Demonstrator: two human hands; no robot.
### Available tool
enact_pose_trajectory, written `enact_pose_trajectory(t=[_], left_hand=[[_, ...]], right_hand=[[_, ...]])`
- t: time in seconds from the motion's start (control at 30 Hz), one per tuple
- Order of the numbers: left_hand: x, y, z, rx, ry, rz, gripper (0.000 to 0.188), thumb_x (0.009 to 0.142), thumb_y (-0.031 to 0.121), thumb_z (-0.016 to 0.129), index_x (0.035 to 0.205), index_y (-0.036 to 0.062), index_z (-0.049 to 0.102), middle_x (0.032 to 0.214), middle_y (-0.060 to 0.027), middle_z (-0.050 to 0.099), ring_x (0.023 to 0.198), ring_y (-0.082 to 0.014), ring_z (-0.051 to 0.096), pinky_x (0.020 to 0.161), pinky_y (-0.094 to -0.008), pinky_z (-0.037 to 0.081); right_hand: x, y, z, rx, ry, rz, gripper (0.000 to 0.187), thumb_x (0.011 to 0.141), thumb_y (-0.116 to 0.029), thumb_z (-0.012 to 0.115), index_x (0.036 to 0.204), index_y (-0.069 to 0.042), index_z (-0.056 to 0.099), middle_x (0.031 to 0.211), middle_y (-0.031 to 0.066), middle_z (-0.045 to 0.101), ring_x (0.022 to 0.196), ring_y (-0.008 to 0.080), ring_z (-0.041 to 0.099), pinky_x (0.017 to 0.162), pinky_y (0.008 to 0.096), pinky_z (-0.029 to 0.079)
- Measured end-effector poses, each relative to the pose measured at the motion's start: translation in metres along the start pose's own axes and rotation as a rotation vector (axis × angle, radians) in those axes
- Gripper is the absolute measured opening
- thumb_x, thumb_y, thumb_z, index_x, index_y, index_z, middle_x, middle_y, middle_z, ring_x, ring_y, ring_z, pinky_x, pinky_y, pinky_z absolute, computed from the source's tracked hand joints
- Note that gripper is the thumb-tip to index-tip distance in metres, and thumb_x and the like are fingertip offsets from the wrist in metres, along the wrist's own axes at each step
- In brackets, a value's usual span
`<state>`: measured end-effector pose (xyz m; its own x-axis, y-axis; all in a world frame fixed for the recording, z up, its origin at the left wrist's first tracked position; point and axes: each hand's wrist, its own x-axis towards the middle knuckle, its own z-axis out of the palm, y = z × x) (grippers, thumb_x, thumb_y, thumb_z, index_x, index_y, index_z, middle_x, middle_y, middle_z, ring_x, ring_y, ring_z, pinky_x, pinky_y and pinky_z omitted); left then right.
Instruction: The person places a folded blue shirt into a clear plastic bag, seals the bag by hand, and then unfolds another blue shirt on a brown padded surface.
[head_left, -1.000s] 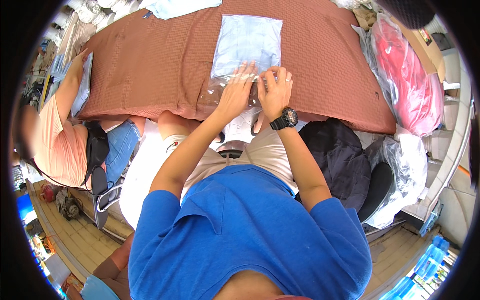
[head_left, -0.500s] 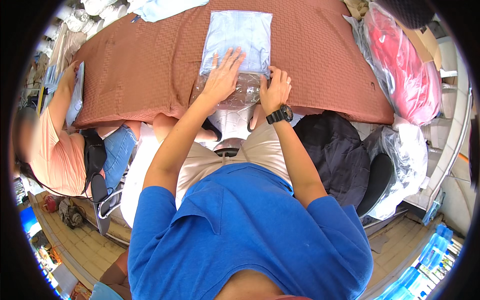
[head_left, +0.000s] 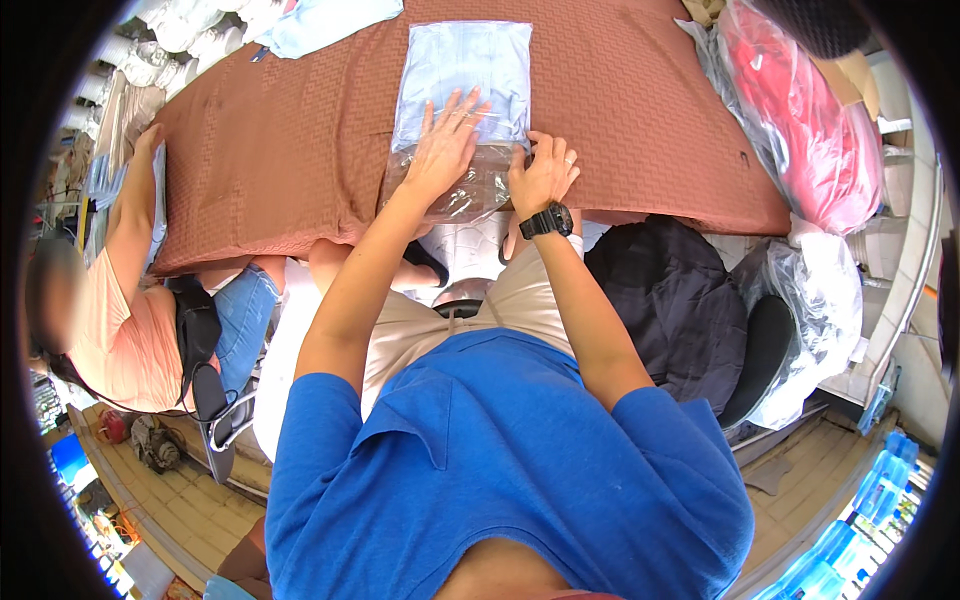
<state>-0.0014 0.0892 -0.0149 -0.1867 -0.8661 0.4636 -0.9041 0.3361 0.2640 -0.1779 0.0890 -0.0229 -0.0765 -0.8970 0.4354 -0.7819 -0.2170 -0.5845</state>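
A light blue folded garment in a clear plastic bag point(head_left: 465, 65) lies flat on the brown cloth-covered table in front of me. The bag's unfilled clear end point(head_left: 465, 192) reaches the table's near edge. My left hand point(head_left: 447, 147) rests on the lower part of the bag, open, its fingers spread over the garment. Beside the bag's lower right edge is my right hand point(head_left: 543, 178), with a ring and a black wristwatch. Its thumb and bent fingers are apart and touch the bag's edge and the cloth.
The brown tablecloth point(head_left: 270, 140) covers a wide table. A light blue garment point(head_left: 340, 22) lies at its far left edge. Red goods in clear plastic point(head_left: 795, 120) stand at the right. A black cloth bundle point(head_left: 670, 300) is beside my right leg. A co-worker point(head_left: 125, 330) sits at the left.
The whole view has shifted slightly. Both hands stay at the bag, the left one still flat on it and the right one at its lower right edge.
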Motion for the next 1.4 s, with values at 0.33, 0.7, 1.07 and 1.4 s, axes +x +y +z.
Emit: enact_pose_trajectory(t=[0.33,0.7,1.07,1.4], left_hand=[[0.022,0.008,-0.001,0.057,-0.114,0.104,0.054,0.093,0.009,0.059,0.146,0.0129,0.051,0.162,-0.0055,0.036,0.152,-0.0273,0.029,0.125,-0.0533,0.016],[0.015,0.02,-0.015,0.034,-0.141,0.071,0.048,0.094,0.004,0.056,0.142,0.0069,0.053,0.158,-0.0066,0.041,0.148,-0.0291,0.035,0.123,-0.0482,0.028],[0.015,0.02,0.008,-0.038,-0.147,0.138,0.06,0.091,0.003,0.057,0.147,0.0222,0.051,0.16,-0.0011,0.041,0.148,-0.0378,0.034,0.12,-0.0594,0.027],[-0.005,0.035,-0.01,0.144,-0.225,0.174,0.052,0.102,0.031,0.052,0.153,0.0307,0.045,0.167,-0.0009,0.025,0.15,-0.0437,0.024,0.113,-0.075,0.017]], right_hand=[[0.005,0.0,0.001,0.01,-0.017,0.039,0.027,0.083,-0.022,0.073,0.107,-0.013,0.066,0.106,0.0096,0.062,0.104,0.0338,0.053,0.088,0.0494,0.036],[0.005,0.001,-0.002,0.01,-0.006,0.022,0.031,0.082,-0.021,0.073,0.109,-0.013,0.063,0.107,0.0092,0.059,0.103,0.0327,0.053,0.086,0.0493,0.035],[-0.006,0.011,-0.012,0.209,0.061,-0.117,0.017,0.085,-0.011,0.07,0.1,-0.012,0.062,0.1,0.009,0.056,0.098,0.0314,0.054,0.084,0.0463,0.038],[-0.006,0.008,-0.016,0.227,0.016,-0.104,0.017,0.084,-0.006,0.066,0.099,-0.011,0.062,0.093,0.0045,0.058,0.096,0.0299,0.054,0.085,0.0464,0.038]])
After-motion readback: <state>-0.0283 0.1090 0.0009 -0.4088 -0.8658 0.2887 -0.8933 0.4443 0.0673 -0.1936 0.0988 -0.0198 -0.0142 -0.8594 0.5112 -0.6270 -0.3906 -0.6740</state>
